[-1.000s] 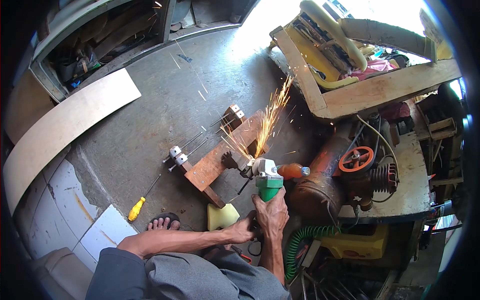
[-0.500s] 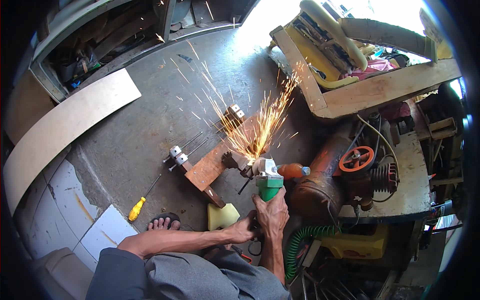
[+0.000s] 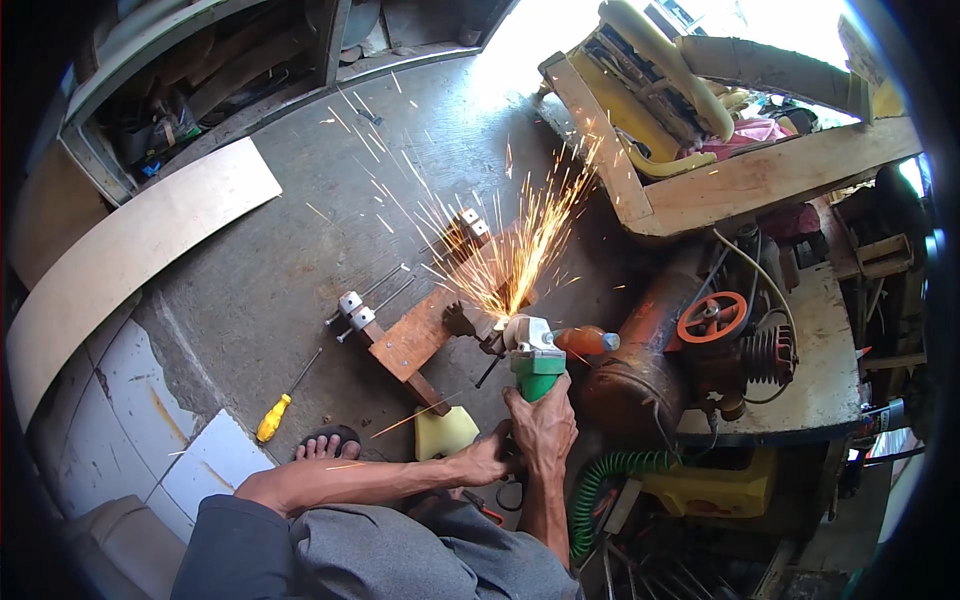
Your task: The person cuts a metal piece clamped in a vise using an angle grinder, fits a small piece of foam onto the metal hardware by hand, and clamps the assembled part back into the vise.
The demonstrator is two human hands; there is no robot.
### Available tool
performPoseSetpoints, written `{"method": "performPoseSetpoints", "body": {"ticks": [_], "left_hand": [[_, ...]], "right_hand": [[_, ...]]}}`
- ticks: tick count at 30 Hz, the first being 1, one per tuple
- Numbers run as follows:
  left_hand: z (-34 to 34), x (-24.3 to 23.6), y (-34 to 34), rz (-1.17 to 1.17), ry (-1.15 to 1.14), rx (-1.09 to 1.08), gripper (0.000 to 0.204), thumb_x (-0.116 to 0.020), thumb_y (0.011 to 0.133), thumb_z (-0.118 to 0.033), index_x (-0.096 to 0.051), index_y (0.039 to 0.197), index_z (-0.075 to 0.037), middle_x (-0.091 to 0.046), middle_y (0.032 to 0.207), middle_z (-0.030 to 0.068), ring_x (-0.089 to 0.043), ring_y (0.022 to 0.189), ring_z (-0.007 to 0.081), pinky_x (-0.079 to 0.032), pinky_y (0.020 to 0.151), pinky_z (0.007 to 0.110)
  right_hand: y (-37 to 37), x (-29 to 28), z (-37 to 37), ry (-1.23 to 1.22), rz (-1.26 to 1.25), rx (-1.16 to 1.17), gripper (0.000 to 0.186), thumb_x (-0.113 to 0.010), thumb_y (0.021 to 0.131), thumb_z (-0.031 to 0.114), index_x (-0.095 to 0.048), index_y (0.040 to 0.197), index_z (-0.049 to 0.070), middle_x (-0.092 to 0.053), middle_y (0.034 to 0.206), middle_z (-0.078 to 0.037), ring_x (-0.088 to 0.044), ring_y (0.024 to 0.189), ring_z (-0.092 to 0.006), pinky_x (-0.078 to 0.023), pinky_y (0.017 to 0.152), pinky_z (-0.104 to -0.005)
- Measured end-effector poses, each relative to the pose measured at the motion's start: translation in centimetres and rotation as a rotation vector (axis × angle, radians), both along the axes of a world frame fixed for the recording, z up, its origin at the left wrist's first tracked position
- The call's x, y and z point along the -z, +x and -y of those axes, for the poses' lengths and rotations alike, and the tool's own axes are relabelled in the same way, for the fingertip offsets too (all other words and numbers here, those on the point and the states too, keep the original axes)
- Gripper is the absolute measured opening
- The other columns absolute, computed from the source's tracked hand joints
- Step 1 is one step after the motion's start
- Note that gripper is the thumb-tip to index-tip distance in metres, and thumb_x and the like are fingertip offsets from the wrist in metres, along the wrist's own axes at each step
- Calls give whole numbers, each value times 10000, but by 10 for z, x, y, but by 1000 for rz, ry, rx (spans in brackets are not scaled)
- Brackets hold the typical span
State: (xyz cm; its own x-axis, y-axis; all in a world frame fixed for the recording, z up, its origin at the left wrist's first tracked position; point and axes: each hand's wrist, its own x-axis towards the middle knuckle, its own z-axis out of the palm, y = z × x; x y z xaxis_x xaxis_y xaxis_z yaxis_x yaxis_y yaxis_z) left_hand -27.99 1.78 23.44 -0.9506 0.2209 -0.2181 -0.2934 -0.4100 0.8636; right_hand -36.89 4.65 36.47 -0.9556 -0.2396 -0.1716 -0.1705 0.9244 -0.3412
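Note:
My right hand (image 3: 543, 425) is wrapped around the green body of an angle grinder (image 3: 541, 376). Behind it, my left hand (image 3: 487, 456) is closed at the grinder's dark rear end, its fingers partly hidden. The grinder's silver head points away from me, against a small pale workpiece at a dark metal vise (image 3: 460, 321). Bright sparks fan out from the contact, hiding most of the disc and the work. The vise is on a reddish-brown wooden bench (image 3: 412, 338) fitted with metal clamp rods. An orange bottle-like thing (image 3: 585, 341) with a pale blue end lies right of the grinder head.
A yellow-handled screwdriver (image 3: 274, 417) lies on the floor near my sandalled foot (image 3: 328, 444). To the right stands a rusty air compressor (image 3: 630, 385) with a coiled green hose (image 3: 590, 490). A wooden frame (image 3: 780, 187) is at far right, and a curved board (image 3: 140, 240) at left.
The spark spray has shifted, with stray sparks now reaching back toward my left forearm. Both hands and the grinder stay almost in the same place.

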Motion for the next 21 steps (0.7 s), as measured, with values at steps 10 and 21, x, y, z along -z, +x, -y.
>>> {"method": "performPoseSetpoints", "body": {"ticks": [10,21], "left_hand": [[2,-4,0,3,-14,-5,801,-696,938,-407,-258,1467,6,-612,1264,288,-629,1166,363,-505,992,449],[-1,-1,-1,-13,34,-20,774,-693,949,-377,-257,1461,9,-618,1252,289,-642,1141,353,-525,964,444]], "right_hand": [[-1,4,-3,6,-17,-2,728,-771,777,409,-458,1322,41,-678,1163,-260,-651,1074,-467,-497,917,-517],[-2,4,-3,22,-9,-3,745,-768,780,407,-447,1346,44,-678,1166,-259,-652,1075,-463,-499,912,-516]]}}
